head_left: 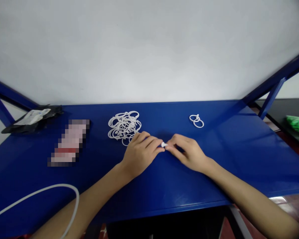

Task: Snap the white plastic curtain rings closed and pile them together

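Glossy blue flat tabletop [151, 189]: left hand [142, 150] and right hand [186, 152] both pinch one small white plastic-looking piece [163, 144] just below frame centre, so keep grips light, ends aligned.

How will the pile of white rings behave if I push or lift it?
The pile would probably spread rather than slide as one, since its loops are heaped across each other. Lifting one may drag others, as they look tangled. Each is likely light, being so thin, and may slide easily on the glossy table.
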Demonstrator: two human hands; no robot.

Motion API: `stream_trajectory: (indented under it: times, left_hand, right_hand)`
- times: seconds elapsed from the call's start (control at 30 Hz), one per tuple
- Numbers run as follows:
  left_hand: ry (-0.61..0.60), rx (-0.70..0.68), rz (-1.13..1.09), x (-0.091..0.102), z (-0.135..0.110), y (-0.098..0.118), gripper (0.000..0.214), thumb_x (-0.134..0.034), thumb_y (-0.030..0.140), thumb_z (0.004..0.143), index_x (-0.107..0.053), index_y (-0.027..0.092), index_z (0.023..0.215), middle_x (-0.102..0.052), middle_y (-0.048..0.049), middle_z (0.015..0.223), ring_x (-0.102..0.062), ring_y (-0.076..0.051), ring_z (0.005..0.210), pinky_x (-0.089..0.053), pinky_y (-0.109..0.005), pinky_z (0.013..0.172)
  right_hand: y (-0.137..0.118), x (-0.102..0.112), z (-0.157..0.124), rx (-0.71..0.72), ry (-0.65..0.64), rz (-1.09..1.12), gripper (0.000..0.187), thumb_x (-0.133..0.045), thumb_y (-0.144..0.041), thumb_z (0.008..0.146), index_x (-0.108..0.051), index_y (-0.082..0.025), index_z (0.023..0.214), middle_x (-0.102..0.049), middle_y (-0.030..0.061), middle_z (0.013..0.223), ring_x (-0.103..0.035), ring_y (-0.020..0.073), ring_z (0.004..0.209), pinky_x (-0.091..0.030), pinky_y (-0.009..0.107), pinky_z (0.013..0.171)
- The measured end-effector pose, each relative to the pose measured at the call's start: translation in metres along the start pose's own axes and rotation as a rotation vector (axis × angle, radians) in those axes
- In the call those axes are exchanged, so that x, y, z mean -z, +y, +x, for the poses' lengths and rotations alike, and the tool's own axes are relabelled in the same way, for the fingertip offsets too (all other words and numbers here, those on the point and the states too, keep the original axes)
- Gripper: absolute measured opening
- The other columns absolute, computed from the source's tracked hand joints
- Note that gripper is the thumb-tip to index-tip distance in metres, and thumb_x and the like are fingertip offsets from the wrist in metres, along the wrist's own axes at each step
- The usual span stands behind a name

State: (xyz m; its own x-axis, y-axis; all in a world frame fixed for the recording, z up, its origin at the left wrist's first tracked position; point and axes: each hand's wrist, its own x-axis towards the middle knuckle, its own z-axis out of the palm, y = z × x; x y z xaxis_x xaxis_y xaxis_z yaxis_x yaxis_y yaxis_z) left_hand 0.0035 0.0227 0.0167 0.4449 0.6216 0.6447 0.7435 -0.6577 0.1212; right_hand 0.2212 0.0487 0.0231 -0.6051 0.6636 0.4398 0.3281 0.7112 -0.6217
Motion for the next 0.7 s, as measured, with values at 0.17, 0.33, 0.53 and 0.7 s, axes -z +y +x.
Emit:
stream_trajectory:
  times: [0.17,0.33,0.53,0.7]
  left_hand:
    - [-0.125,0.248,0.382,0.003,0.001,-0.031,0.030,-0.060,0.038,0.095,-0.071,0.013,0.105,-0.068,-0.0162,0.109,-0.057,-0.034,0.099,-0.046,-0.047,0.081]
    - [-0.194,0.279,0.450,0.004,-0.003,-0.054,0.020,-0.063,0.031,0.092,-0.074,0.014,0.093,-0.067,-0.0138,0.106,-0.054,-0.035,0.100,-0.044,-0.048,0.081]
    - [-0.128,0.304,0.363,0.001,-0.004,-0.052,0.018,-0.059,0.028,0.093,-0.071,0.017,0.085,-0.068,-0.0111,0.105,-0.053,-0.033,0.099,-0.042,-0.047,0.081]
    - [-0.017,0.311,0.282,0.001,-0.001,-0.045,0.016,-0.059,0.027,0.093,-0.067,0.020,0.080,-0.069,-0.0088,0.096,-0.054,-0.030,0.094,-0.040,-0.045,0.078]
  right_hand:
    - [0.035,0.031,0.003,-0.204,0.246,-0.413,0.026,-0.054,-0.037,0.101,-0.071,-0.018,0.095,-0.066,0.0072,0.091,-0.062,0.0173,0.074,-0.050,0.031,0.068]
    - [0.065,0.063,0.000,-0.499,0.312,-0.717,0.028,-0.056,-0.040,0.098,-0.076,-0.019,0.095,-0.067,0.0070,0.088,-0.059,0.0175,0.068,-0.043,0.031,0.061]
    - [0.068,0.071,-0.002,-0.694,0.305,-0.828,0.030,-0.060,-0.045,0.094,-0.076,-0.021,0.100,-0.069,0.0083,0.096,-0.061,0.0192,0.072,-0.038,0.029,0.059]
    - [0.055,0.063,0.001,-0.564,0.347,-0.809,0.031,-0.057,-0.043,0.096,-0.075,-0.019,0.098,-0.069,0.0085,0.093,-0.060,0.0171,0.066,-0.039,0.029,0.057]
